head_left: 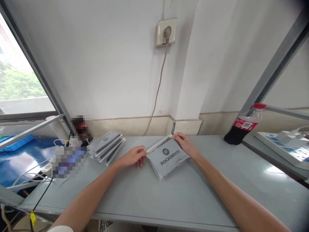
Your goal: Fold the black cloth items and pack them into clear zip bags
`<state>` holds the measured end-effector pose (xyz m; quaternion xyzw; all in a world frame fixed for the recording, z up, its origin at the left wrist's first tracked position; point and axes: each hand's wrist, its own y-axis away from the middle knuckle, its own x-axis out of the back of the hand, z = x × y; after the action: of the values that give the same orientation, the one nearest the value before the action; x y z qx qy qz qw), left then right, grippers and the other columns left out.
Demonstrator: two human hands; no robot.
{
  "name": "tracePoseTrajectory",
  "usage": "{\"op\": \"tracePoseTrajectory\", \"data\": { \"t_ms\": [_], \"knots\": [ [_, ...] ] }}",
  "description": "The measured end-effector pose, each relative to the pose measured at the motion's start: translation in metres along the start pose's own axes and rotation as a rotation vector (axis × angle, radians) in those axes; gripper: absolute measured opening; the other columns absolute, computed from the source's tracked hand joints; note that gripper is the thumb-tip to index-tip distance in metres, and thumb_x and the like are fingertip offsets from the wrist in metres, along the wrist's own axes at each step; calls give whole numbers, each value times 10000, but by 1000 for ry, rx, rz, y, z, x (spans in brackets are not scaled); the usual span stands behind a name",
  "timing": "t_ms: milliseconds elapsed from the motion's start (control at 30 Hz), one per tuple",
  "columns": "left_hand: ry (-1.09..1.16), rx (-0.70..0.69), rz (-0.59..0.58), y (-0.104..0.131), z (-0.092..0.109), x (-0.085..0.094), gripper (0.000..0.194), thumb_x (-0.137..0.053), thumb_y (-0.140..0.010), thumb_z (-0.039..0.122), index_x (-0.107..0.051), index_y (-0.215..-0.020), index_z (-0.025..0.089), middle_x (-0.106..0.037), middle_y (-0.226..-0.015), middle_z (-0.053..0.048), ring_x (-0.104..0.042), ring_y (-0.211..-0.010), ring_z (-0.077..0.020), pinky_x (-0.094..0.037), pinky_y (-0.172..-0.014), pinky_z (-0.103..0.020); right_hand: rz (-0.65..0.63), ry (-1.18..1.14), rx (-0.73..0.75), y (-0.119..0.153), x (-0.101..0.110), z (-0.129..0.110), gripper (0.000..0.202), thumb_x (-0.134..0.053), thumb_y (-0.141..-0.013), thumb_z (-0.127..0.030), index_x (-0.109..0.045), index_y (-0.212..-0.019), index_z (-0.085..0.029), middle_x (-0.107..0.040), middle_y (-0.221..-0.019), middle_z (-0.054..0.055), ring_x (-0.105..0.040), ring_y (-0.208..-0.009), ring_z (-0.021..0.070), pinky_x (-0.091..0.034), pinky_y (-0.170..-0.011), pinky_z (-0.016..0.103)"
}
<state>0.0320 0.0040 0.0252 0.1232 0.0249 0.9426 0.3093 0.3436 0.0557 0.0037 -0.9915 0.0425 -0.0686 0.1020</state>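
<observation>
The printed bag (pixel 169 159) is over the table (pixel 154 199), between front and back edges, left hand (pixel 134 157) and right hand (pixel 185 144) fingers clamped on its upper corners; uneven pulling could crease it. Stacked bags (pixel 105 145) lie toward the back-left corner.

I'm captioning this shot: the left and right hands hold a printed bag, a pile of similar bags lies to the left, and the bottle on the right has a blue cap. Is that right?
No: the head view shows the bottle has a red cap, not blue. The left hand and right hand hold the printed bag, and the pile lies to the left.
</observation>
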Motion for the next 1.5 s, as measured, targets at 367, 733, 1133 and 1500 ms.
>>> {"op": "tracePoseTrajectory", "data": {
  "t_ms": [367, 733, 1133, 1500],
  "knots": [
    [31, -93, 167, -7, -12, 0, 457, -671, -897, 650, -558, -879, 208, -624, -751, 2, -589, -529, -115, -474, -399, -198, 57, 15, 20, -5, -1, 9, 313, -669, -765, -532, -621, -731, -225, -515, -642, -40, -417, -620, 154, -326, -588, 280],
    [291, -68, 336, -10, -14, -10, 638, -851, -805, 563, -583, -1256, 200, -736, -1166, -127, -732, -1042, -274, -624, -777, -356, 138, -2, 74, 20, -33, 3, 484, -581, -892, -739, -583, -869, -256, -564, -761, -18, -514, -744, 193, -443, -684, 296],
    [421, -118, 481, -16, -17, -13, 564, -887, -767, 553, -727, -1129, 151, -778, -1188, -139, -728, -1121, -319, -587, -1002, -456, -319, -383, -220, 49, -50, -27, 419, -842, -811, -515, -718, -1104, -242, -800, -1086, 67, -750, -976, 280, -604, -876, 413],
    [611, -20, 440, -18, -18, -14, 551, -664, -922, 676, -720, -1094, 156, -793, -1117, -147, -726, -1120, -311, -599, -973, -429, -319, -430, -292, 54, -52, -33, 382, -840, -825, -446, -698, -1125, -256, -789, -1185, 87, -757, -1044, 293, -640, -862, 417]
  ]
}}
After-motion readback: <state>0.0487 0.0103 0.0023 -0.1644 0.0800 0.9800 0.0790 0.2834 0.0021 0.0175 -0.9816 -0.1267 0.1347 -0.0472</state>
